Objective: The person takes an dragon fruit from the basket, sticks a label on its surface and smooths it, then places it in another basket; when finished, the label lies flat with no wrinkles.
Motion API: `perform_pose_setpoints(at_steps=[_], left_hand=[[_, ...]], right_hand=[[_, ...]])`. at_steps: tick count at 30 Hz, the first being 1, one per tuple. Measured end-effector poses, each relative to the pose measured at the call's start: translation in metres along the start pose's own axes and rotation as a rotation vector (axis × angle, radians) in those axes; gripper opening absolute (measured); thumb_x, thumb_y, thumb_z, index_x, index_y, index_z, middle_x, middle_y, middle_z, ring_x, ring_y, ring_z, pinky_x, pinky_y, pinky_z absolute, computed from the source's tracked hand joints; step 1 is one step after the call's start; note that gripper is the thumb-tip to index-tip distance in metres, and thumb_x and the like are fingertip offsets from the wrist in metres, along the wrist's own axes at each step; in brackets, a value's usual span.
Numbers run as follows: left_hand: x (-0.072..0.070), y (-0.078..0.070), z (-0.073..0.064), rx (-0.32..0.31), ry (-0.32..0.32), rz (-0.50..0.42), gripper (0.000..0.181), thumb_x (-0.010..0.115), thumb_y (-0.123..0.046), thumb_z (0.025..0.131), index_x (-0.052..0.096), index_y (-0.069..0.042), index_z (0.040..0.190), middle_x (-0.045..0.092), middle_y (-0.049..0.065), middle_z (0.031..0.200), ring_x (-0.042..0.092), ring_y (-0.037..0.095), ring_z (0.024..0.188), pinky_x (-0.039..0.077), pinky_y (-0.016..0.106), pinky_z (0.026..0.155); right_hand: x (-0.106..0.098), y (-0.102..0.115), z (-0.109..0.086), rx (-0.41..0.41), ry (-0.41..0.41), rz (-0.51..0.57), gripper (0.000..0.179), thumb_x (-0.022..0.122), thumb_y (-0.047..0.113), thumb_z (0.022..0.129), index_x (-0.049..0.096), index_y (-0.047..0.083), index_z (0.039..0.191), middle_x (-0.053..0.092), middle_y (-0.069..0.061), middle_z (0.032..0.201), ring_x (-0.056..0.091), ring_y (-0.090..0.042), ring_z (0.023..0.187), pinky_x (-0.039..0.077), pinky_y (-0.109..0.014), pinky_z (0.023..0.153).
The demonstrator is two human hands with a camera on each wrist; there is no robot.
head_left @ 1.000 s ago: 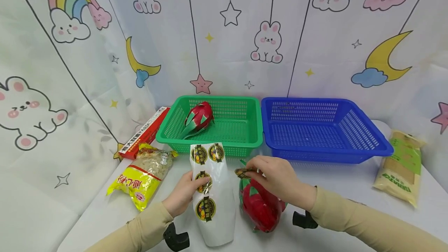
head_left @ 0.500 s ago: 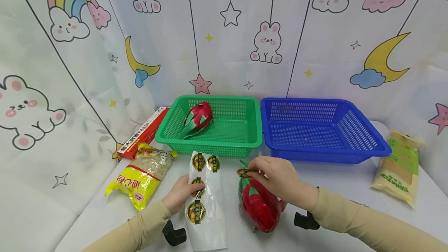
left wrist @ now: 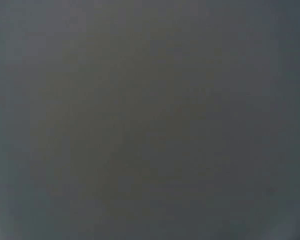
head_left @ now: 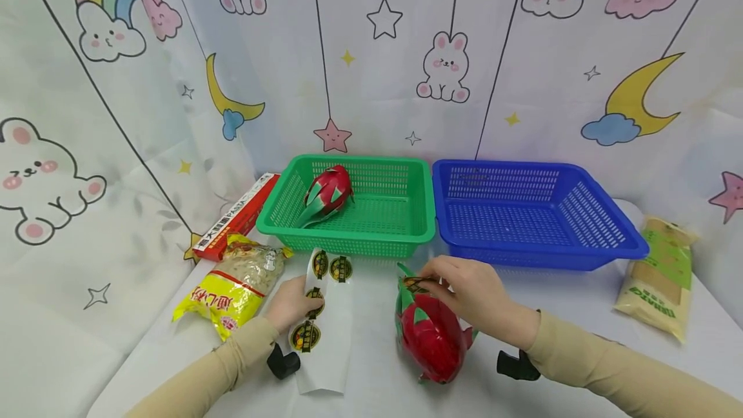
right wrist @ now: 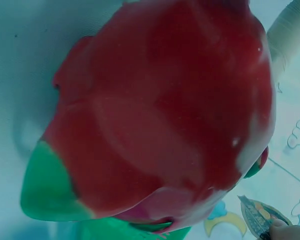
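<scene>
Pinching rounded sticker (right wrist: 260,216), glossy red dragon fruit (head_left: 432,344)

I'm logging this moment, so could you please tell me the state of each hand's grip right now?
Left hand: closed, holding the sticker sheet at its edge.
Right hand: closed, pinching a loose sticker.

Count two hands (head_left: 288,305) (head_left: 473,289), two baskets (head_left: 383,215) (head_left: 522,258) and two dragon fruits (head_left: 328,191) (head_left: 432,340); two bags (head_left: 235,286) (head_left: 662,279), one at left, one at right; one box (head_left: 237,218) at left; five stickers (head_left: 304,336), four of them on one sheet (head_left: 327,363), lower centre.
</scene>
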State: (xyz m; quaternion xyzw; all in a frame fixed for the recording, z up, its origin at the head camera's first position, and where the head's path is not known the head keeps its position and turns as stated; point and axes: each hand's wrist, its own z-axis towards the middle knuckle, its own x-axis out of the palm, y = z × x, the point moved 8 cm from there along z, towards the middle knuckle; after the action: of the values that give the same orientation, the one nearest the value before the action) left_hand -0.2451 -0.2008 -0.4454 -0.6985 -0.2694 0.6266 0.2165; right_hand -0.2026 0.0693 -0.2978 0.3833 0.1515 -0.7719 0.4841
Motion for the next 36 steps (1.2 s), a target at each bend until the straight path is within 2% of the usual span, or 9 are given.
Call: perform_pose_setpoints(at_steps=[4,7,9,11,14,19,23,31,36], left_hand=[[-0.005,-0.004,0.000,0.043,-0.028,0.146,0.043,0.070,-0.019,0.077,0.055,0.003,0.111,0.065,0.015,0.088,0.060,0.022,0.076,0.049,0.038,0.065],[-0.010,-0.006,0.000,0.051,-0.069,0.216,0.064,0.073,-0.024,0.075,0.044,0.005,0.123,0.063,0.023,0.103,0.062,0.033,0.088,0.050,0.045,0.071],[-0.011,-0.006,0.002,0.046,-0.086,0.224,0.078,0.076,-0.026,0.074,0.034,0.005,0.132,0.056,0.029,0.116,0.061,0.038,0.093,0.050,0.048,0.071],[-0.011,-0.005,0.003,0.033,-0.085,0.209,0.093,0.077,-0.027,0.073,0.019,0.002,0.140,0.046,0.033,0.127,0.061,0.040,0.088,0.050,0.047,0.064],[-0.011,-0.007,0.003,0.048,-0.093,0.226,0.101,0.077,-0.026,0.073,0.010,-0.001,0.144,0.039,0.037,0.129,0.060,0.041,0.085,0.050,0.045,0.059],[-0.014,-0.017,-0.002,0.125,-0.136,0.363,0.078,0.076,-0.027,0.073,0.037,0.006,0.131,0.045,0.033,0.118,0.053,0.047,0.099,0.049,0.053,0.074],[-0.013,-0.024,-0.004,0.180,-0.112,0.444,0.060,0.074,-0.026,0.075,0.049,0.007,0.119,0.043,0.033,0.121,0.048,0.050,0.103,0.045,0.057,0.082],[-0.012,-0.023,0.005,0.184,0.019,0.364,0.048,0.070,-0.020,0.080,0.054,0.001,0.120,0.033,0.037,0.132,0.035,0.059,0.116,0.035,0.065,0.092],[-0.007,-0.047,-0.001,0.255,0.042,0.260,0.045,0.070,-0.015,0.080,0.054,-0.001,0.120,0.036,0.033,0.132,0.036,0.054,0.119,0.038,0.060,0.093]], right_hand=[[-0.004,-0.003,-0.004,0.008,-0.007,-0.014,0.027,0.081,0.009,0.064,0.063,0.015,0.083,0.065,0.009,0.073,0.055,0.001,0.057,0.040,-0.007,0.050],[-0.007,-0.006,-0.007,0.023,-0.009,-0.027,0.026,0.081,0.009,0.065,0.063,0.015,0.083,0.065,0.009,0.073,0.053,0.002,0.057,0.038,-0.007,0.048],[-0.010,-0.007,-0.009,0.038,-0.009,-0.033,0.026,0.081,0.009,0.065,0.063,0.016,0.082,0.065,0.009,0.073,0.052,0.002,0.057,0.037,-0.007,0.048],[-0.014,-0.010,-0.012,0.053,-0.005,-0.038,0.026,0.081,0.010,0.065,0.063,0.016,0.082,0.064,0.010,0.072,0.051,0.003,0.057,0.037,-0.007,0.049],[-0.019,-0.013,-0.015,0.073,0.009,-0.044,0.026,0.081,0.010,0.064,0.063,0.016,0.082,0.063,0.011,0.071,0.050,0.003,0.058,0.038,-0.008,0.051],[-0.023,-0.019,-0.020,0.141,0.070,-0.016,0.024,0.079,0.009,0.067,0.063,0.017,0.082,0.058,0.014,0.067,0.046,0.005,0.059,0.041,-0.012,0.051],[-0.025,-0.023,-0.027,0.211,0.122,0.038,0.021,0.077,0.008,0.070,0.062,0.018,0.082,0.056,0.016,0.067,0.046,0.007,0.060,0.043,-0.014,0.052],[-0.028,-0.031,-0.043,0.299,0.153,0.156,0.022,0.075,0.005,0.073,0.060,0.018,0.082,0.058,0.016,0.069,0.047,0.007,0.060,0.045,-0.015,0.051],[-0.026,-0.032,-0.053,0.325,0.161,0.180,0.023,0.074,0.005,0.073,0.060,0.020,0.082,0.057,0.018,0.068,0.045,0.007,0.058,0.043,-0.015,0.049]])
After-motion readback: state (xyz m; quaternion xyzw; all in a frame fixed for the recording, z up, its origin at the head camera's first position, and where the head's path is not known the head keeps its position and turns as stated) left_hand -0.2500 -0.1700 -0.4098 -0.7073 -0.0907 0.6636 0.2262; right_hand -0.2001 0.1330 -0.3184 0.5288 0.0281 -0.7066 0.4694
